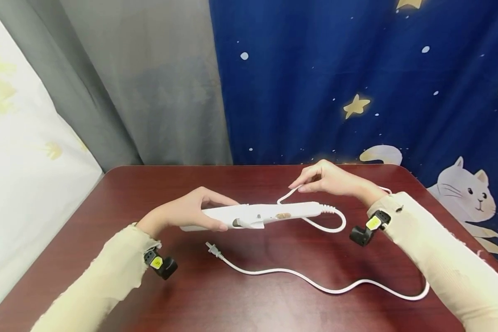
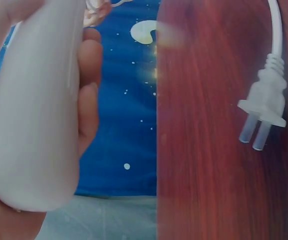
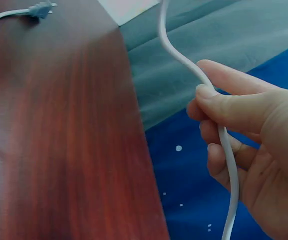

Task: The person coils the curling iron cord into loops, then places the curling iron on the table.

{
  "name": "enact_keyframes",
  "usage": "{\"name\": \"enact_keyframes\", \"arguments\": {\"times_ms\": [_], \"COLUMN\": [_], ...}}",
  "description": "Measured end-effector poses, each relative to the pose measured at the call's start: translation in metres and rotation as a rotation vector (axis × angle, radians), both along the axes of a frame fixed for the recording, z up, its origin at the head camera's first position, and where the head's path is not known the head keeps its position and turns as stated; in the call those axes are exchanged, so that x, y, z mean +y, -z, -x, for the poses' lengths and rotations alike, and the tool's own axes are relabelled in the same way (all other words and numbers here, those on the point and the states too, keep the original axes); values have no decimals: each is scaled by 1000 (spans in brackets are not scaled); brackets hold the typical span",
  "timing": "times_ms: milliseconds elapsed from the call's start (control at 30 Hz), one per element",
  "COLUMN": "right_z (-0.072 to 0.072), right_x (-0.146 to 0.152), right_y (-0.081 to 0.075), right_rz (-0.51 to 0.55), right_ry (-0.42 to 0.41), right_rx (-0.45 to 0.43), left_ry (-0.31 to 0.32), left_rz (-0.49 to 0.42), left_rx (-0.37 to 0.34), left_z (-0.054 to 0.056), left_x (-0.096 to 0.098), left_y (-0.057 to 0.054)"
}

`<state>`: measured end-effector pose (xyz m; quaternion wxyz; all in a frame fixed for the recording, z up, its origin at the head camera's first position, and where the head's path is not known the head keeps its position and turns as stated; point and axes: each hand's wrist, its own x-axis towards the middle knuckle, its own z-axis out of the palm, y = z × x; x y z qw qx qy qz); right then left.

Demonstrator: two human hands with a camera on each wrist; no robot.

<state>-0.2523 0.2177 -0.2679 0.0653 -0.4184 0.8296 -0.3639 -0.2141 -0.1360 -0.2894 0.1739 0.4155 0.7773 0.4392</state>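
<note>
1. Well, my left hand point(image 1: 186, 210) grips the white appliance point(image 1: 278, 211) near its rounded end, holding it above the table point(image 1: 124, 193).
2. My right hand point(image 1: 335, 178) pinches its cord point(image 1: 282, 270).
3. The appliance hides part of the cord's loop, and my right sleeve point(image 1: 433, 251) covers another stretch.
4. The plug point(image 1: 213, 249) lies on the table, nearer me than the appliance.
5. Beyond the table hang a grey curtain point(image 1: 162, 92) and a starry blue curtain point(image 1: 294, 92); white cloth point(image 1: 16, 161) borders the left.
</note>
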Motion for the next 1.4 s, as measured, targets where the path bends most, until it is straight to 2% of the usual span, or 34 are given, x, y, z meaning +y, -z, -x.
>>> {"name": "enact_keyframes", "arguments": {"times_ms": [100, 200, 400, 600, 767, 1000, 1167, 1300, 1400], "right_z": [-1, -5, -17, -32, -45, -56, -58, -56, -53], "right_x": [-2, -5, -10, -13, -14, -12, -5, 1, 3], "right_y": [-11, -20, -29, -27, -22, -11, 2, 15, 24], "right_rz": [-28, -44, -37, 6, 4, 34, 76, 115, 148], "right_ry": [70, 140, 236, 272, 280, 237, 201, 166, 151], "right_rx": [-25, -21, 51, 112, 102, 49, -14, -41, -68], "left_ry": [-7, -41, -180, -303, -370, -402, -429, -407, -367], "left_rz": [32, 51, 75, -10, -75, -161, -193, -215, -224], "left_rx": [2, 24, 91, 39, 33, -26, -55, -72, -79], "left_z": [0, 1, 2, 2, 2, 1, 0, -2, -4], "left_x": [1, 1, -5, -7, -9, -11, -15, -15, -13], "left_y": [3, 6, 11, 17, 18, 17, 14, 10, 7]}}
